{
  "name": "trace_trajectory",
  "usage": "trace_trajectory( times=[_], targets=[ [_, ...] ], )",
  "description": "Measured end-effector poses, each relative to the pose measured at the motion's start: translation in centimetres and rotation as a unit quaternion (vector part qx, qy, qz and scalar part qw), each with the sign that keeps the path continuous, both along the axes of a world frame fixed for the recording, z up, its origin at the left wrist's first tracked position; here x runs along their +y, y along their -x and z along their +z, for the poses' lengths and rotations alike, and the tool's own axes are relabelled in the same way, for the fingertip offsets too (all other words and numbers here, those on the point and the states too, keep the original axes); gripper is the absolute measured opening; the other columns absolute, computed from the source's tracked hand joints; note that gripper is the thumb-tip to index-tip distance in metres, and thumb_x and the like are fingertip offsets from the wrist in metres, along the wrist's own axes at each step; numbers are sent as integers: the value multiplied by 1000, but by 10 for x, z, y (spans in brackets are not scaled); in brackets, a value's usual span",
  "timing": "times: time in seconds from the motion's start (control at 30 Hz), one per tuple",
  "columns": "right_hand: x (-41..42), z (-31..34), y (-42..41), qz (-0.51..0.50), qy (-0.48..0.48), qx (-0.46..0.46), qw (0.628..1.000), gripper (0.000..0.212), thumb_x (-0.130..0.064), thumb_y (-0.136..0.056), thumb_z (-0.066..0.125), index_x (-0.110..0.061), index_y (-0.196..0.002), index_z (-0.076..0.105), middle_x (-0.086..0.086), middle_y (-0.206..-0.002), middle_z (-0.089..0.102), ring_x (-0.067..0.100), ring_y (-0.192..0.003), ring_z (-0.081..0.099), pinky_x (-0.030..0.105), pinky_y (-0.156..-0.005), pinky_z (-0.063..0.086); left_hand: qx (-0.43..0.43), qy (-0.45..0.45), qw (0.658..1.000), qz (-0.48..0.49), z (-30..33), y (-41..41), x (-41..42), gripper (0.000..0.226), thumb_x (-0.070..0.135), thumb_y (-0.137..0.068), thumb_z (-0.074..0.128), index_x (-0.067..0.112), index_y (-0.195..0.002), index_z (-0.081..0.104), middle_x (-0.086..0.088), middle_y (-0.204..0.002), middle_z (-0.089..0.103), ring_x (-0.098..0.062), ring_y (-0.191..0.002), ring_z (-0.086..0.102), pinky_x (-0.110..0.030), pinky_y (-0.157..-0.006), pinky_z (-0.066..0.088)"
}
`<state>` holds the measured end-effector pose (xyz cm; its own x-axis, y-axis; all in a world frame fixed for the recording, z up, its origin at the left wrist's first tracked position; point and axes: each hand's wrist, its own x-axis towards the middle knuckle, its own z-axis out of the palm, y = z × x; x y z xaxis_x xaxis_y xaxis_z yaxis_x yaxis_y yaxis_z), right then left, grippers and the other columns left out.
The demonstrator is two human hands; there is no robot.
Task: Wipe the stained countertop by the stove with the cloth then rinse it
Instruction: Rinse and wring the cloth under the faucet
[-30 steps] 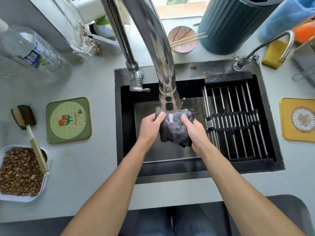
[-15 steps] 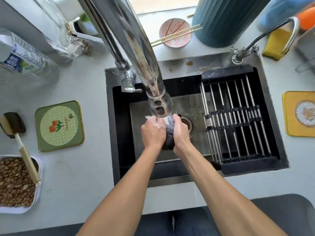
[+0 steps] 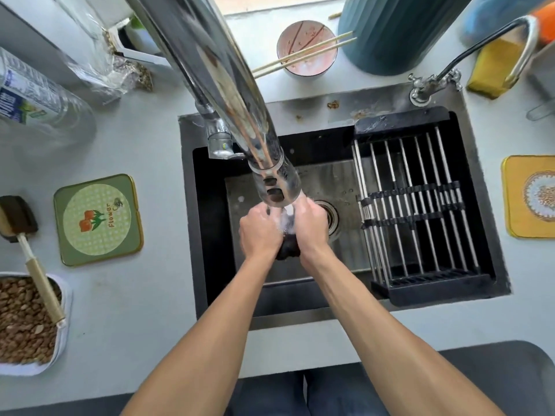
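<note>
L hand [image 3: 260,232] & R hand [image 3: 309,226]: both curled tight round a bunched dark grey wet cloth [image 3: 289,249], pressed together w/ cloth between palms; only its lower end shows. Directly above hands: tall chrome tap spout [image 3: 240,94], water hitting cloth top. Under hands: black-rimmed steel sink [image 3: 312,298]; round drain [image 3: 329,216] just R of R hand. Further R: black roll-up rack w/ steel rods [image 3: 414,205] across sink. Well L of L hand, on pale grey countertop [image 3: 135,295]: green square coaster w/ flower print [image 3: 97,219], wooden-handled dark brush [image 3: 27,241] resting on white tray of brown nuts [image 3: 24,322].
</note>
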<state>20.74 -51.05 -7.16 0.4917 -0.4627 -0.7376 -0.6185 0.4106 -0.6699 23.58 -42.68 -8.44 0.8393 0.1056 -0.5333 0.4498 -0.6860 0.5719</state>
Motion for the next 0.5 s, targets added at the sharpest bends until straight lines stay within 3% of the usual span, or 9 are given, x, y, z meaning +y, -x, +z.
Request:
trace_trajectory(
  times=[0.1, 0.2, 0.27, 0.33, 0.37, 0.43, 0.5],
  targets=[
    [-19, -3, -5, -114, -35, 8, 993, 42, -46, -102, 55, -11, -98, 77, 17, -108, 79, 34, -99, 75, 49, -95, 59, -1, 85, 994, 67, 9, 4, -18, 37, 39, -97, 57, 11, -78, 70, -3, -74, 74, -27, -82, 72, -32, -62, 49],
    [-19, -3, -5, -26, -56, 45, 997, 34, -38, -107, 49, -16, -91, 69, 11, -100, 74, 30, -92, 69, 43, -90, 57, -8, 130, 990, 51, 22, 12, -37, 47, 66, -86, 52, 27, -70, 73, 8, -62, 71, 3, -68, 67, -10, -52, 41],
    [-9, 0, 0, 17, -58, 19, 998, 31, -38, -106, 54, -22, -84, 69, 6, -91, 73, 26, -85, 69, 41, -82, 60, -23, 94, 995, 32, 23, 10, -32, 52, 68, -86, 51, 24, -81, 80, 4, -68, 72, 0, -68, 69, -15, -52, 41],
    [-7, 6, 2, -15, -91, 8, 996, 38, -42, -101, 59, -19, -74, 75, 3, -80, 77, 22, -73, 71, 32, -67, 60, -20, 44, 999, 17, 16, 3, -16, 45, 46, -99, 56, 9, -84, 75, -8, -78, 71, -28, -81, 70, -31, -63, 39],
    [-8, 8, 2, -18, -99, 1, 995, 39, -44, -99, 58, -16, -78, 77, 4, -82, 79, 23, -76, 73, 33, -68, 60, -9, 38, 999, 16, 12, 1, -8, 41, 36, -103, 55, 5, -80, 69, -8, -76, 68, -33, -80, 65, -34, -64, 36],
    [-14, 11, -2, -30, -86, -22, 996, 43, -46, -100, 57, -10, -97, 80, 11, -98, 82, 29, -93, 78, 41, -85, 62, -12, 43, 998, 35, 12, 4, -2, 41, 29, -105, 52, 9, -70, 57, 0, -67, 60, -24, -69, 56, -36, -58, 34],
    [-19, 11, -8, -59, -73, -15, 995, 40, -44, -103, 56, -12, -101, 79, 10, -103, 82, 29, -99, 78, 41, -90, 61, -30, 82, 994, 66, 17, 10, -9, 36, 34, -101, 51, 12, -73, 54, 6, -66, 59, -13, -64, 55, -32, -56, 37]
  ],
)
